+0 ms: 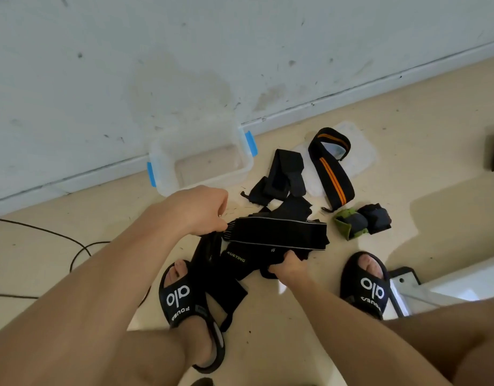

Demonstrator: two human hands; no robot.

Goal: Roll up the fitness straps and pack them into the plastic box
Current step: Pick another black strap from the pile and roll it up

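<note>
left grip (204,210) | right grip (289,267) — both hold black strap (276,236); box (168,179) beside wall

Supporting surface is a beige floor (407,140), scuffed and dotted with dark specks, meeting a marked white wall. Resting on it: a clear plastic box (200,160) with blue latches against the wall, its clear lid (360,146) to the right under an orange-striped black strap (333,171), and a plain black strap (282,176) between them. Nearer lie a green-edged rolled strap (350,222) touching a dark rolled one (376,217), and a black cable (59,236) at left.
</note>
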